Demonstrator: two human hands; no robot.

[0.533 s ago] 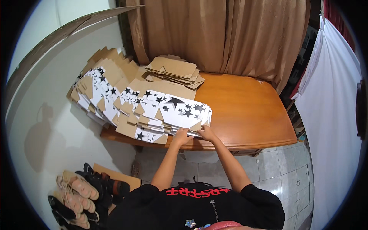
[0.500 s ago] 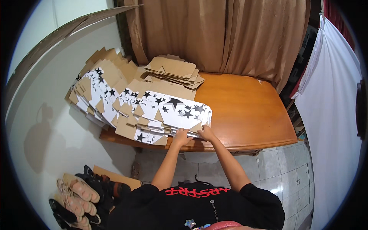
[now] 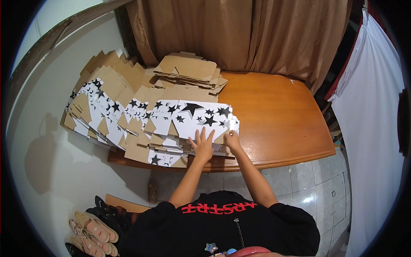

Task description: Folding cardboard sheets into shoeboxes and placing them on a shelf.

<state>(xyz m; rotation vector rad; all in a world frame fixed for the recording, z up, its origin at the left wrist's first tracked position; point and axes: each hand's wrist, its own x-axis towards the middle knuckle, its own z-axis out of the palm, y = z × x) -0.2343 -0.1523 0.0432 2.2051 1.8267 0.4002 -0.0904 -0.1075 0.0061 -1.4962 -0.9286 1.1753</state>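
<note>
A flattened cardboard box (image 3: 195,115), white with black stars, lies on top of a stack of similar flat boxes at the table's front. My left hand (image 3: 203,147) rests on its near part with the fingers spread. At the box's near right corner, my right hand (image 3: 232,141) has its fingers curled around the edge, the thumb toward the top. White edges of the boxes below show just right of that corner.
More star-printed flat boxes (image 3: 100,96) fan out leftward against the wall. Plain brown flat boxes (image 3: 186,68) are piled behind, before a brown curtain (image 3: 239,34). The wooden table (image 3: 278,115) extends to the right. Shoes (image 3: 92,231) stand on the floor at lower left.
My left hand has moved from the stack's front edge onto the top box, its fingers spreading. The top box's right end has shifted slightly left, uncovering edges below. My right hand remains at the corner.
</note>
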